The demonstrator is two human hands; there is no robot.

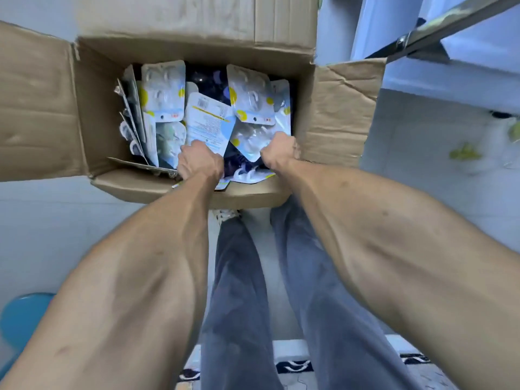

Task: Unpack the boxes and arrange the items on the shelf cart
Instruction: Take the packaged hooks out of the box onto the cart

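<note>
Light: cool, bluish, even and fairly bright; source not visible.
Shadows: soft; the inside of the open brown cardboard box [197,52] is darker, its centre nearly black.
Glare: pale sheen on the clear plastic blister packs with white-and-blue cards [250,94]; bright streak on the shiny metal rail [439,26] at upper right.
Blur: motion smear at the right edge and on the yellow-green floor marks [464,153]; pack print unreadable.
Distortion: strong wide-angle stretch; bare forearms [394,249] loom oversized towards the lower corners.

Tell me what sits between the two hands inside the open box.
In the head view, between the left hand and right hand lies a clear blister pack, with dark blue packaging below it in the cardboard box.
</note>
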